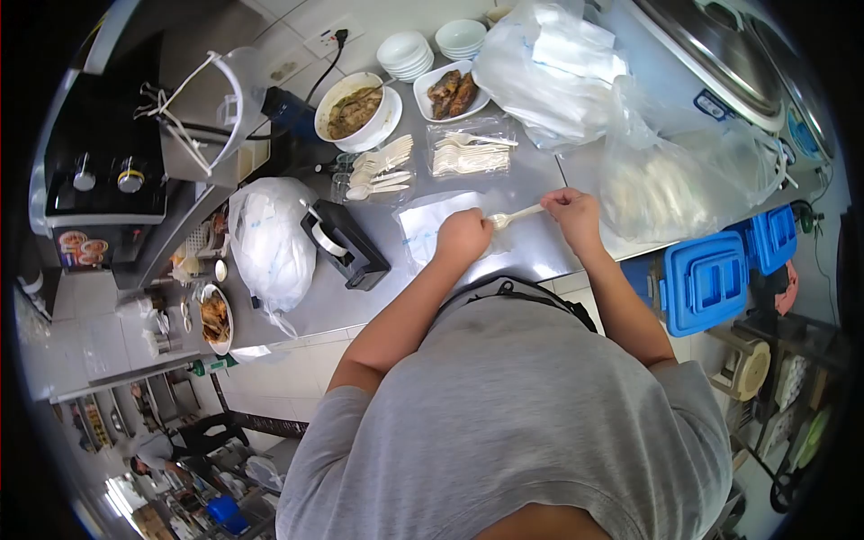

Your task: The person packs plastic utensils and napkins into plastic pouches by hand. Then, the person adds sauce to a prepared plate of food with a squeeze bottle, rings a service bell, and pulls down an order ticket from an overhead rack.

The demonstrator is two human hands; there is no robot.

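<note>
Over the steel counter [540, 169], the right hand [573, 218] pinches the handle end of a pale utensil [517, 216]; the left hand [464, 235] is curled at its head, though I cannot tell what it grips; a white sheet [421, 229] lies beside that hand; bending the thin handle might snap it, and a slack pinch might drop it.

2 arms [400, 310] reach forward, elbows [358, 373] bent; left hand [464, 234] curled, right hand [574, 216] pinching.
</note>
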